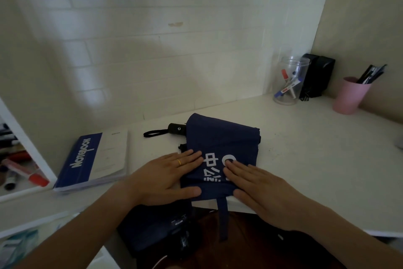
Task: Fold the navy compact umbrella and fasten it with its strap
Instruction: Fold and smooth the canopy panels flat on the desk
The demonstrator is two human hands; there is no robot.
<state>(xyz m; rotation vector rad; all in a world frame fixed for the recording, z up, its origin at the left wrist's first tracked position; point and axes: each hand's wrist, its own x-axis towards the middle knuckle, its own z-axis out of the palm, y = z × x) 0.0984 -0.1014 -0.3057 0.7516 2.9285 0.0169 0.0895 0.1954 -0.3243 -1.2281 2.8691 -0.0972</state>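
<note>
The navy compact umbrella (220,140) lies collapsed on the white desk (305,148), its canopy spread flat with white printed characters facing up. Its black handle (177,128) with a wrist loop sticks out to the left at the back. The navy strap (222,216) hangs down over the desk's front edge. My left hand (165,176) lies flat, palm down, on the fabric's left edge; a gold ring is on one finger. My right hand (261,186) presses flat on the fabric's right front part, fingertips on the print. Neither hand grips anything.
A blue and white notebook (93,159) lies to the left of the umbrella. At the back right stand a clear jar of markers (289,81), a black box (317,74) and a pink cup of pens (350,95). Markers lie in a left shelf (19,170).
</note>
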